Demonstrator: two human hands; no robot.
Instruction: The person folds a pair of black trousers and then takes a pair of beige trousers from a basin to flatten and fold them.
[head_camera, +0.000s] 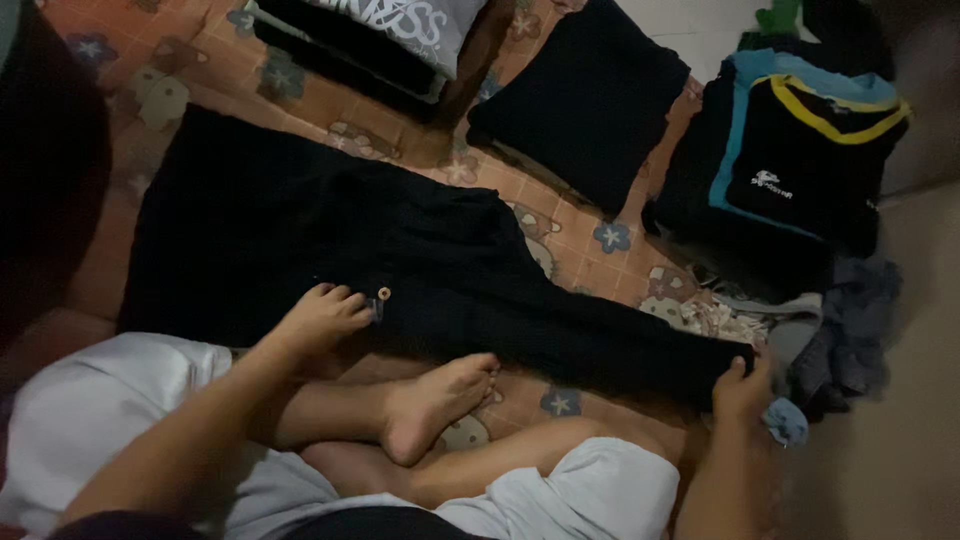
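A dark shape is filling the upper left of the frame, cut off by the edge and too dim to make out. Just right of it, black trousers (330, 240) are lying flat across a patterned orange mat (190, 70), running from the left centre down towards the lower right. The left hand (322, 318) is resting at the waistband beside a small brass button (384, 293), palm down with fingers curled onto the fabric; whether it is pinching the cloth I cannot tell. The left forearm is reaching up from the lower left over a pale grey shorts leg. A bare foot (435, 400) is lying crossed in the lower centre, just below the trousers.

At the top centre a grey cushion (405, 25) with white lettering is sitting on dark folded cloth, cut off by the top edge. Right of it a black folded garment (585, 100) is lying on the mat. At lower right the right hand (742, 388) is closing around the trouser leg's end, thumb on top. In the upper right, a stack of folded clothes (800, 150) is showing blue and yellow trim and a small white logo; crumpled grey cloth (850, 320) below it is hard to make out.
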